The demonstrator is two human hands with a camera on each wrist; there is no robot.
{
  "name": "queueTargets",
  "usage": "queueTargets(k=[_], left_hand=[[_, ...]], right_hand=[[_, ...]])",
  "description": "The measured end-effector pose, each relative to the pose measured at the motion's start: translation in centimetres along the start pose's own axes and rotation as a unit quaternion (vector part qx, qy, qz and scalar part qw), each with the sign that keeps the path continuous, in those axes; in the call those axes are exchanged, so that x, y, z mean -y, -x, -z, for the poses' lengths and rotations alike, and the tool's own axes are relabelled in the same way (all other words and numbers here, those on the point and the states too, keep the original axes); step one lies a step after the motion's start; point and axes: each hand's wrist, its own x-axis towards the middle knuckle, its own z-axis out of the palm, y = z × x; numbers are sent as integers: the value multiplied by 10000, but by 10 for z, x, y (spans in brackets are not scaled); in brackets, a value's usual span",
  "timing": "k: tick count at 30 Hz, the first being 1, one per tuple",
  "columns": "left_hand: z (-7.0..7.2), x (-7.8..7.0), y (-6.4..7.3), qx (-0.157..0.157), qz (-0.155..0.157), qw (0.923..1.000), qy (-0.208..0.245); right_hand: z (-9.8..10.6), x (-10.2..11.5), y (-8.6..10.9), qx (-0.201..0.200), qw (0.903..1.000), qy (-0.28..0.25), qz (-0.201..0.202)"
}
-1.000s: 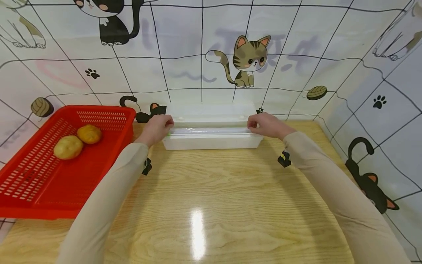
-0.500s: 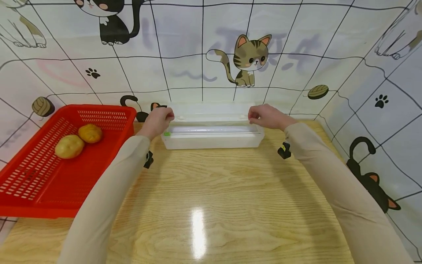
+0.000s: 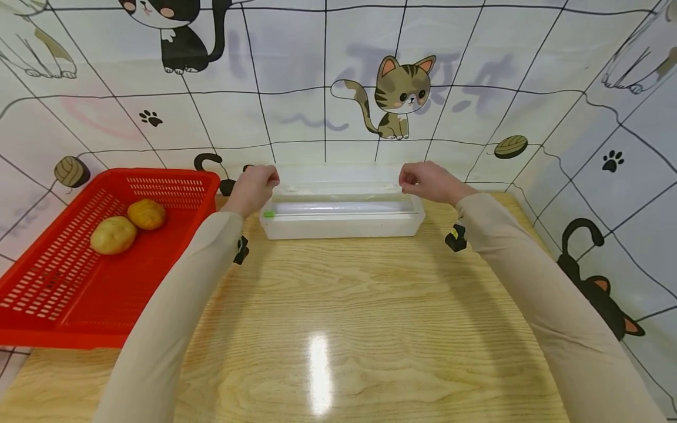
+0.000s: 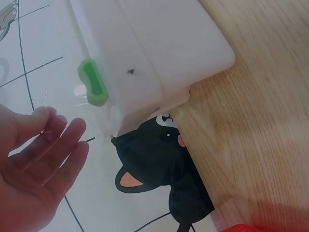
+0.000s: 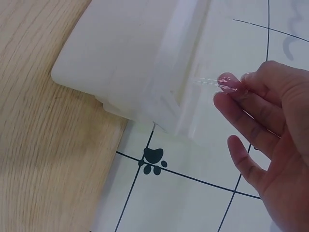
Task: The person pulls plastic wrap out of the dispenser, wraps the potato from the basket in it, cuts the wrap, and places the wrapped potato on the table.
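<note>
A long white cling film dispenser (image 3: 341,229) stands at the table's back edge with its lid (image 3: 338,174) raised and a shiny roll (image 3: 344,207) inside. A green cutter slider (image 4: 95,83) sits at its left end. Clear cling film (image 5: 211,82) stretches to the fingertips in the right wrist view. My left hand (image 3: 252,191) pinches one corner of it between thumb and forefinger above the left end; the other fingers are loose. At the opposite end, my right hand (image 3: 435,184) pinches the other corner. Being transparent, the sheet hardly shows in the head view.
A red perforated basket (image 3: 100,305) stands on the left, with two potatoes (image 3: 113,235) in it. The wooden table (image 3: 328,305) extends in front of the dispenser. A cat-printed wall covering (image 3: 296,117) rises close behind and along the right side.
Both hands have risen and moved slightly back from the roll toward the raised lid, drawing film up with them. The dispenser has stayed in place, and its green slider now shows.
</note>
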Motion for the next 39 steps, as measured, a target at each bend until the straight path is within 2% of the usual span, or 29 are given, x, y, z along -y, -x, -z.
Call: queueTargets(k=[8,21,29,39], left_hand=[[2,0,-3,79,300,9995,106],[12,-3,-4,-48,249,9997,37],[19,-3,-7,-145,184,9997,-66],[23,-9,-8,-345,81,9993,-109]], right_hand=[[1,-2,-6,-66,9999,1,118],[12,7,-7,-67,9996,258,6],[21,11,-6,-114,9986,480,-197],[27,12,-3,-337,9973,592,-260]])
